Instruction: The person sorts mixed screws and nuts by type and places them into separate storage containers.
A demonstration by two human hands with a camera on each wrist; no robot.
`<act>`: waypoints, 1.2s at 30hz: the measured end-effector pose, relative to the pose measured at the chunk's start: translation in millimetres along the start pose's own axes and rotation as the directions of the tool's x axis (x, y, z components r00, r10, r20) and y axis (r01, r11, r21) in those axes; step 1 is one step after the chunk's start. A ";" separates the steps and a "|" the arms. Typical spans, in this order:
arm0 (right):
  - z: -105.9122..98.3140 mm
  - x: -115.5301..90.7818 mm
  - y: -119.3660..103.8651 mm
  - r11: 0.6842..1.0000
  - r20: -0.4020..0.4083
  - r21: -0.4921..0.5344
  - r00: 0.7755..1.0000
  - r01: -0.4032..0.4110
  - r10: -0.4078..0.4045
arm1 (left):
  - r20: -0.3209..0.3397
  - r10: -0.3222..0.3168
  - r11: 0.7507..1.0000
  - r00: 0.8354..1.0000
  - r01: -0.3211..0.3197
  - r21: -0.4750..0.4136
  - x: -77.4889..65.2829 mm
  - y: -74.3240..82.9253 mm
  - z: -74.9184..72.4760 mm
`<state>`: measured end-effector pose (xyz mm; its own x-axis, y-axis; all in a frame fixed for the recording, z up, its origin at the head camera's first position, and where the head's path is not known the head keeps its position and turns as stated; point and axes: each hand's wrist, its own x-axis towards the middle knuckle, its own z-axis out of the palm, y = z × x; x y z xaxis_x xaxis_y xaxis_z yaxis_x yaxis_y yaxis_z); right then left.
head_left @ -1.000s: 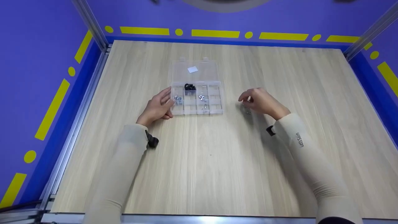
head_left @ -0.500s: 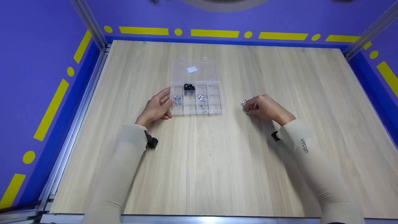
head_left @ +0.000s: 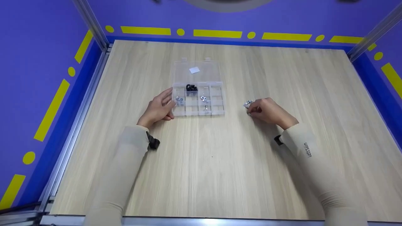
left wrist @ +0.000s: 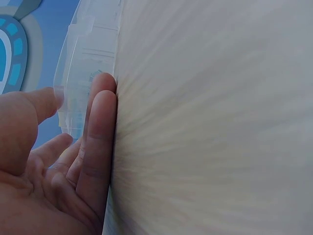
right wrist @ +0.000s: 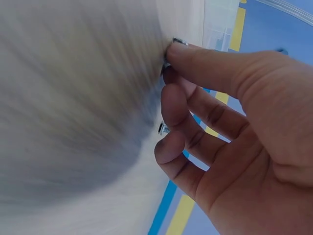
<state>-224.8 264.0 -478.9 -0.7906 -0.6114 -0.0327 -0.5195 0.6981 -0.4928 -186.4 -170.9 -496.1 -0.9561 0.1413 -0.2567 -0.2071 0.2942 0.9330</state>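
Note:
A clear plastic compartment box [head_left: 217, 108] lies on the table with its lid folded back. My left hand [head_left: 158, 108] holds the box's left side, thumb over the rim and fingers along the outer wall. In the left wrist view the thumb touches the clear plastic edge. My right hand [head_left: 268, 110] is right of the box, low over the table. Thumb and forefinger pinch a small silver screw [right wrist: 179, 41], partly hidden by the thumb. More silver screws [head_left: 248, 103] lie loose just beyond the fingertips; one screw [right wrist: 164, 128] shows behind the curled fingers.
Inside the box are black parts [head_left: 191, 88], small silver pieces [head_left: 204, 99], bluish-silver pieces [head_left: 179, 99] and a thin metal piece [head_left: 206, 108]. A white label [head_left: 194, 70] is on the lid. Blue-purple walls [head_left: 220, 18] enclose the wooden table [head_left: 201, 175].
My right hand has moved slightly down and right, uncovering the loose screws, and its fingertips have come down to the table. The left hand and the box stay put.

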 end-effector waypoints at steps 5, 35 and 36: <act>0.5 0.1 0.2 1.000 0.013 0.008 1.000 -0.020 0.020 | 0.007 -0.007 1.000 1.000 0.007 0.002 0.2 0.3 0.1; -43.2 44.1 -61.9 0.987 -0.146 -0.017 0.976 0.158 -0.159 | 0.001 0.001 1.000 1.000 -0.001 0.019 1.6 -1.8 -0.6; -42.1 46.8 -64.8 0.987 -0.143 -0.020 0.976 0.161 -0.162 | 0.001 0.001 1.000 1.000 -0.001 0.021 1.7 -1.9 -0.6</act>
<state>-241.8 205.9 -411.9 -0.7341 -0.6569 0.1718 -0.6461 0.5980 -0.4742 -187.8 -171.7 -498.2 -0.9561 0.1431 -0.2559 -0.2015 0.3136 0.9280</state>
